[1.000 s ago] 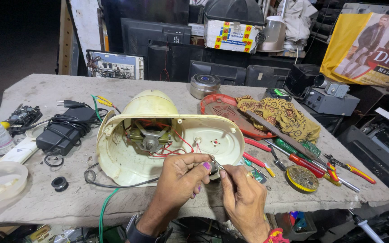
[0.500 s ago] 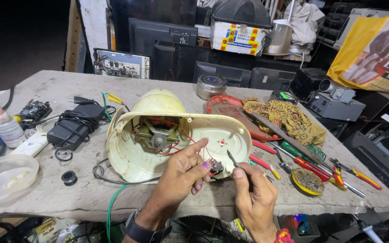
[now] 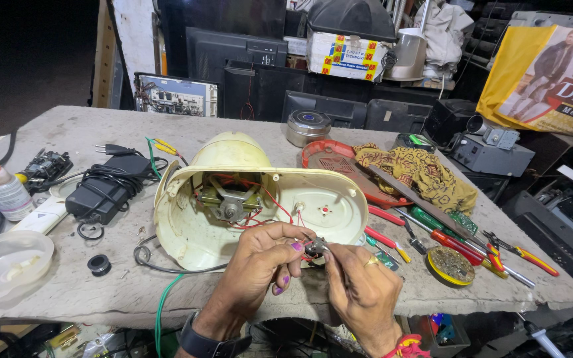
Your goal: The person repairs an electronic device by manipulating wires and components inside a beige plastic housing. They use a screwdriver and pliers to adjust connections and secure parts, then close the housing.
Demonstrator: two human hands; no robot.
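Note:
A cream plastic appliance housing [image 3: 187,219] lies open on the grey worktable [image 3: 101,292], showing a motor [image 3: 230,202] and red wires [image 3: 270,199] inside. At its front rim, my left hand [image 3: 260,262] and my right hand [image 3: 359,285] pinch a small dark switch-like part [image 3: 315,246] wired to the housing. Both sets of fingertips close on that part between them. A watch sits on my left wrist, a red band on my right.
Screwdrivers and pliers [image 3: 459,242] lie to the right beside a round tin [image 3: 450,265] and a patterned cloth [image 3: 419,169]. A black adapter [image 3: 104,189], bottle [image 3: 1,189] and clear bowl [image 3: 4,262] sit left. Monitors and boxes stand behind.
The view has shifted slightly. Both hands stay on the small part at the housing's rim, with the fingers drawn closer together around it.

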